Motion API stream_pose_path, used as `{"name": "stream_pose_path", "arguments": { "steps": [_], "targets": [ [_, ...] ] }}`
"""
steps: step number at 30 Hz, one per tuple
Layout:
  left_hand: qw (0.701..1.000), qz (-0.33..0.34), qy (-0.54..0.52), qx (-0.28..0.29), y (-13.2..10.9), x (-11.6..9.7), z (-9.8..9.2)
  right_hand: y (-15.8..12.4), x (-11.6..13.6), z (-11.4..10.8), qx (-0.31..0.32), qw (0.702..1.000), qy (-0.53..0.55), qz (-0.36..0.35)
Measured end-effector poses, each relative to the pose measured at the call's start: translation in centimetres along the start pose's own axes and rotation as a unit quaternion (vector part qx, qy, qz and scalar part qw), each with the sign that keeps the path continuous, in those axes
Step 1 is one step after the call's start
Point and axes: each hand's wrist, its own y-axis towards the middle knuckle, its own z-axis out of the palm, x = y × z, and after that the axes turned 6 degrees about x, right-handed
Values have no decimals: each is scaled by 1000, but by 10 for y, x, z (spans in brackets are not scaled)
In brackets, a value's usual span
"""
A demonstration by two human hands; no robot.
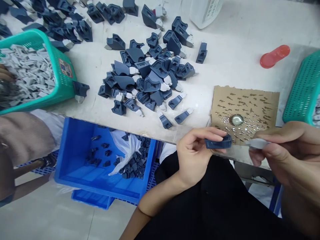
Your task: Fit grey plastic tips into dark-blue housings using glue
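Between the thumb and fingers of my left hand [197,151] is a dark blue plastic part [218,142], held over the table's front edge. My right hand [287,151] pinches a small light grey plastic piece [259,143], its narrow end pointing left toward the blue part. A gap separates the two pieces. Just beyond my hands lies a cardboard sheet [246,100] dotted with shiny wet brown drops, with a round metal cap [237,120] on it. A large pile of dark blue parts with grey ends [150,73] covers the middle of the table.
A green basket of grey pieces [60,66] stands at left, beside another person's arm [25,136]. Another green basket [300,86] is at right. A red cylindrical object [275,56] and a translucent container [206,11] sit farther back. Below the edge is a blue bin [100,185] with dark parts.
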Motion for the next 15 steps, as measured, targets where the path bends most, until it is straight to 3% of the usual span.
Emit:
{"name": "stream_pose_path", "arguments": {
  "steps": [3,8,15],
  "targets": [
    [997,40,67,-2,-4,0,2,-2,8,6,30,998,49,33],
    [982,94,166,13,-7,2,-1,0,11,7,72,995,36,62],
    [902,262,341,47,-2,3,-9,2,15,19,96,992,25,80]
  ]
}}
